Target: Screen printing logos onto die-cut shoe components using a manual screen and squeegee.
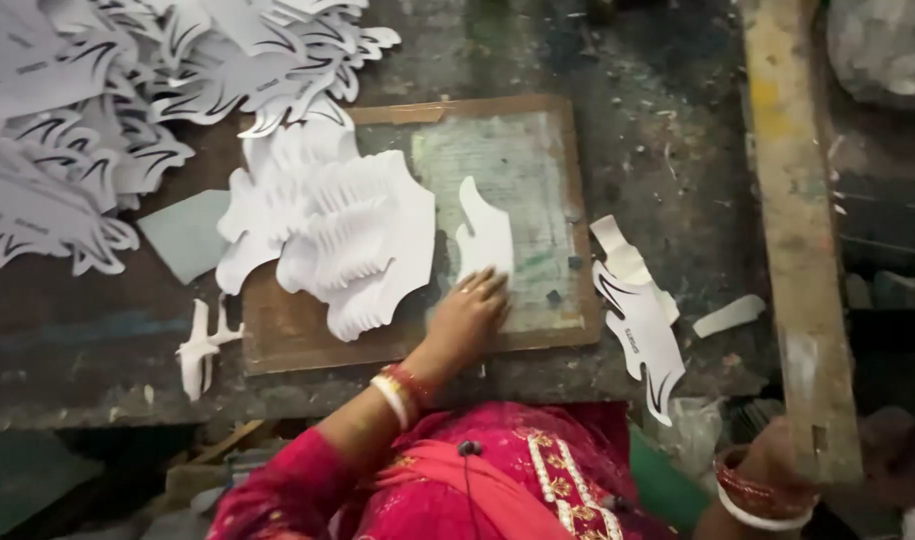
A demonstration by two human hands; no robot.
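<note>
On the brown board, left hand pressing white cut-out, fanned stack beside

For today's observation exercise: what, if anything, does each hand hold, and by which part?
The left hand holds nothing: it presses flat on the lower end of a white cut-out piece. The right hand grips the wooden plank at its near end.

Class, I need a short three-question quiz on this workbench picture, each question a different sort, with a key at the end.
1. True or false: the left hand presses a single white cut-out piece onto the board.
2. Which lies left of that piece? A) a fanned stack of white pieces B) a pair of scissors C) a glue pot
3. Fill in: the right hand is at the lower end of a long wooden ___.

Key: 1 true; 2 A; 3 plank
</note>
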